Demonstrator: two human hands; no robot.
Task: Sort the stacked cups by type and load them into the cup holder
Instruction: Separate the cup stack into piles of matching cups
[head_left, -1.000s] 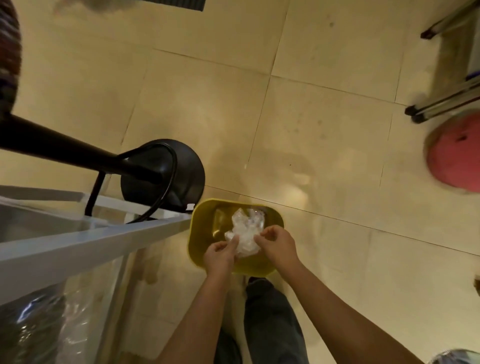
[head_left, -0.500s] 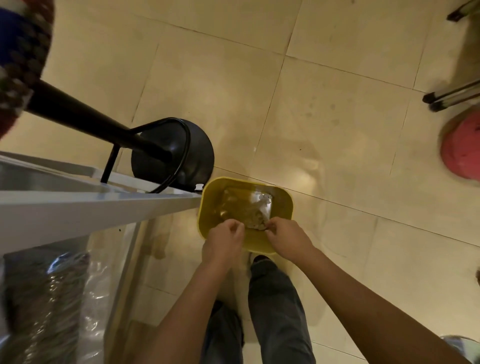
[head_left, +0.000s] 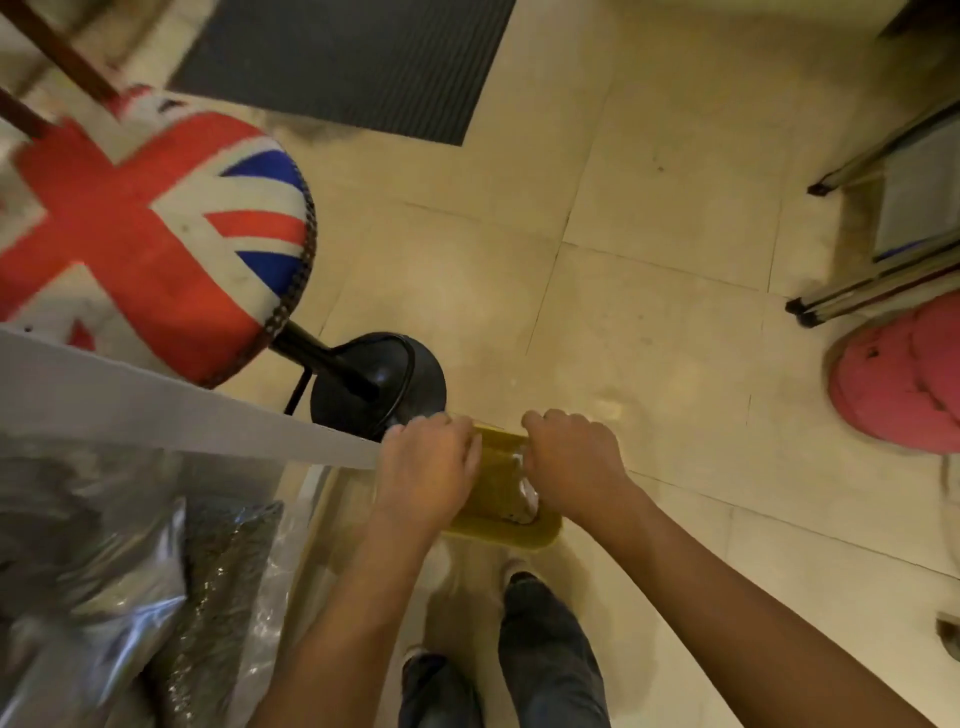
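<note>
Both hands hang over a yellow bin (head_left: 498, 532) that stands on the tiled floor (head_left: 649, 332) just ahead of the person's feet. The left hand (head_left: 428, 467) is seen from the back, knuckles up and fingers curled under — whether they grip anything cannot be told. The right hand (head_left: 571, 465) is curled the same way, and its fingers are hidden below the palm; a bit of clear crumpled plastic (head_left: 525, 493) shows inside the bin right beside it, but contact cannot be told. No cups or cup holder can be made out. To the left, a grey counter edge (head_left: 182, 410) runs diagonally, with clear plastic bags (head_left: 130, 597) below it. A stool with a Union Jack seat (head_left: 156, 234) stands at far left, its black round base (head_left: 379, 384) just beyond the left hand. A dark mat (head_left: 353, 62) lies at the far side, a pink round cushion (head_left: 904, 379) at right — beside metal legs (head_left: 872, 291)
</note>
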